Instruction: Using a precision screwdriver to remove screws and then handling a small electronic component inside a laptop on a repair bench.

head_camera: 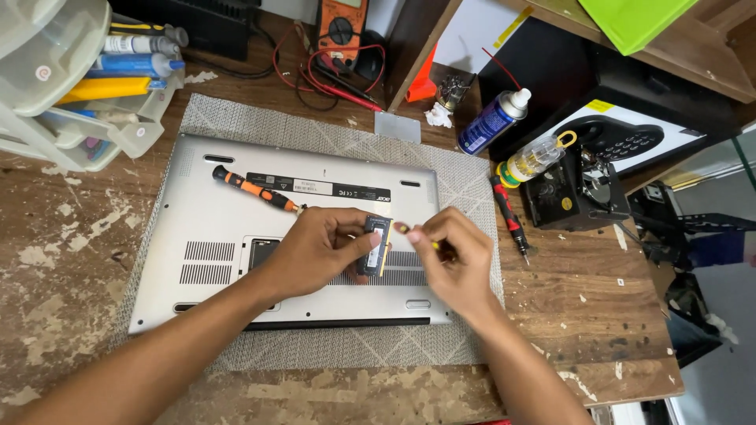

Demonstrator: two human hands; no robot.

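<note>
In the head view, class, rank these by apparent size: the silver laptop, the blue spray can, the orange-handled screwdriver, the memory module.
1. Silver laptop
2. Orange-handled screwdriver and blue spray can: look alike, unranked
3. Memory module, partly covered by left hand

Long black label strip [318,189] with small white patches, flat on the silver laptop underside [197,228], upper centre of frame. Blue spray can [490,123] with white cap and red straw, lying tilted upper right of centre, label blue with white print. Orange multimeter [343,25] at top centre, its small screen cut by the frame edge. White box [622,138] picturing a dark keypad, upper right, yellow sticker [600,105] on its corner. Tubes [134,67], blue, white, yellow, in tray upper left.
</note>
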